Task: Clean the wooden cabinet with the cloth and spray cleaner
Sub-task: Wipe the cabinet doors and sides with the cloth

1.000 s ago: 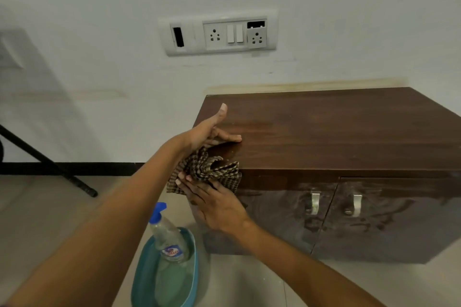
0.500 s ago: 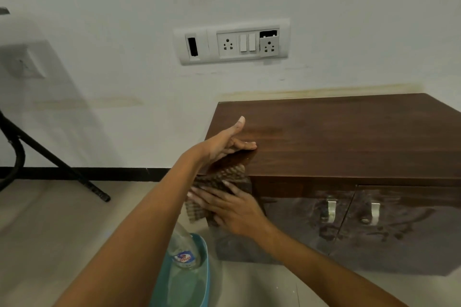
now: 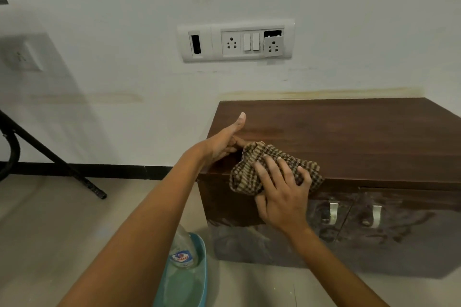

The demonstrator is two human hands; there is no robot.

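A dark wooden cabinet (image 3: 349, 137) stands against the white wall, its two front doors fitted with metal handles. A brown checked cloth (image 3: 252, 169) lies bunched over the cabinet's front left top edge. My right hand (image 3: 282, 192) presses on the cloth with fingers spread and slightly curled over it. My left hand (image 3: 224, 142) rests on the cabinet's left corner, thumb raised, its fingers partly hidden behind the cloth. The spray cleaner bottle (image 3: 183, 252) lies in a teal basin (image 3: 199, 271) on the floor below, mostly hidden by my left forearm.
A socket and switch panel (image 3: 235, 41) is on the wall above the cabinet. A black stand leg (image 3: 50, 154) slants across the floor at the left. Beige floor tiles spread to the left of the basin.
My right hand has carried the cloth from the cabinet's left side up onto its front top edge, to the right. My left hand stays on the corner. The camera view has shifted left.
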